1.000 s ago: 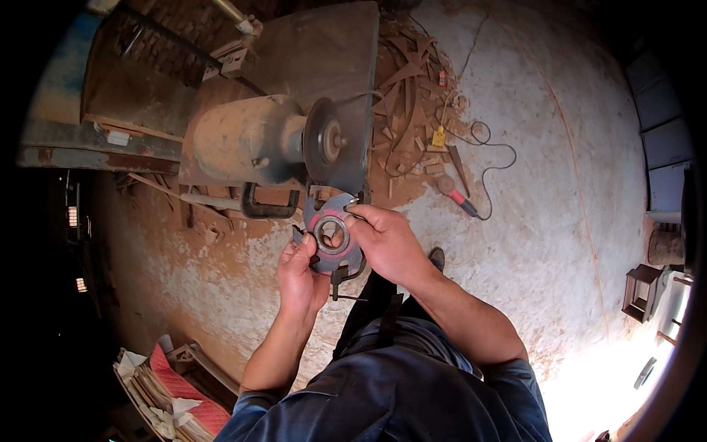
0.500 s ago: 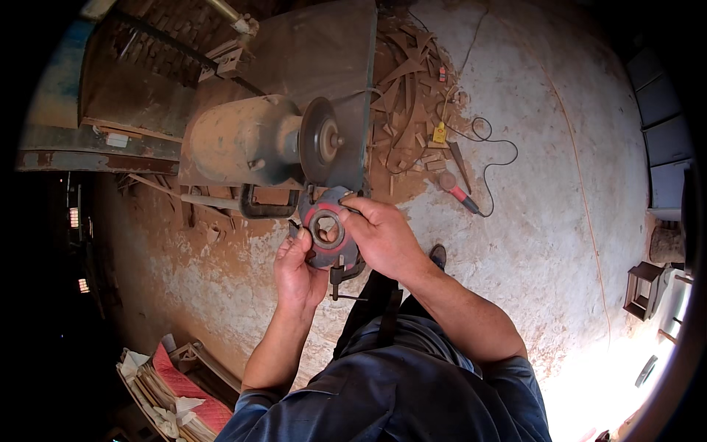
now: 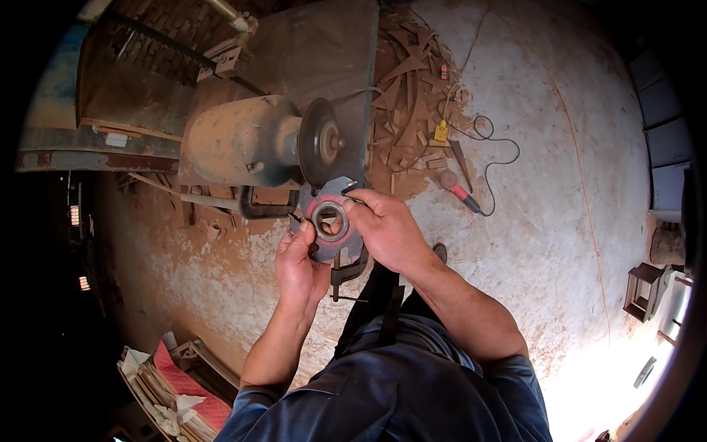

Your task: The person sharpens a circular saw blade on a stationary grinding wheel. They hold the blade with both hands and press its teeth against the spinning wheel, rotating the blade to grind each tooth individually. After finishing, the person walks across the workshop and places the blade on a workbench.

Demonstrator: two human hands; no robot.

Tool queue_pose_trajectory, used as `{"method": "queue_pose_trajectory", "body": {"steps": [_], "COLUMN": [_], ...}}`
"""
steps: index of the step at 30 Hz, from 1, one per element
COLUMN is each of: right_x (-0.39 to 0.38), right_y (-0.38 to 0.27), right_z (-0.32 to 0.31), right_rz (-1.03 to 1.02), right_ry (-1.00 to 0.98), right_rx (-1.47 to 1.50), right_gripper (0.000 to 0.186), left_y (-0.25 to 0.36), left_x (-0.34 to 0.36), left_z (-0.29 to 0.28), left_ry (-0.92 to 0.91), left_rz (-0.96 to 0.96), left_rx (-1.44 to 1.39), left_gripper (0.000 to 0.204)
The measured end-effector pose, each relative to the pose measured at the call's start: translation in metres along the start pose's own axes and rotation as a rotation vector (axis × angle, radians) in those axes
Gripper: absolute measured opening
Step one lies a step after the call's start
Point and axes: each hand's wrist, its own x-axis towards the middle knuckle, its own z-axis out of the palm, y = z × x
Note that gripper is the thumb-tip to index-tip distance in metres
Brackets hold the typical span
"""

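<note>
Both hands grip a round grey and red cutter head [image 3: 324, 195] with a thick metal ring around its open centre hole. My left hand [image 3: 296, 269] holds its lower left edge, thumb on the face. From the right, my right hand [image 3: 390, 230] closes on the upper right edge, near a small pale tip. Fingers behind the cutter head are partly hidden, and one shows through the hole. Just beyond it stands a dark grinding wheel [image 3: 312, 151] on a dusty motor [image 3: 232, 140]. I cannot tell whether cutter head and wheel touch.
Black C-clamps [image 3: 266, 214] [image 3: 356, 271] sit left of and below the cutter head. Wood offcuts [image 3: 412, 88] are heaped beside the metal-topped bench [image 3: 309, 44]. An angle grinder [image 3: 462, 194] with its cord lies on the floor. A red cloth [image 3: 184, 387] covers part of a stack at lower left.
The cutter head has turned and shifted slightly in my hands, so its pale tip shows more at the top right. My right hand has moved a little to the right.
</note>
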Motion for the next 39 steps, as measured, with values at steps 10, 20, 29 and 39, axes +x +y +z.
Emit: {"method": "queue_pose_trajectory", "body": {"steps": [10,20,29,39], "right_x": [-0.001,0.003,0.002,-0.004], "right_y": [0.002,-0.002,0.001,-0.001], "right_z": [0.001,-0.001,0.001,0.002], "right_rz": [0.005,0.03,-0.002,0.05], "right_ry": [-0.005,-0.012,0.01,-0.021], "right_rx": [0.021,0.046,0.02,0.062], "right_gripper": [0.027,0.028,0.027,0.026], "left_y": [0.001,0.002,0.003,0.0], "left_x": [-0.003,0.002,0.002,-0.002], "left_z": [0.004,0.007,0.006,-0.001], "left_ry": [-0.014,0.001,0.018,-0.001], "left_rz": [0.02,0.017,0.011,0.024], "left_rx": [0.031,0.019,0.025,0.038], "left_gripper": [0.026,0.026,0.027,0.027]}}
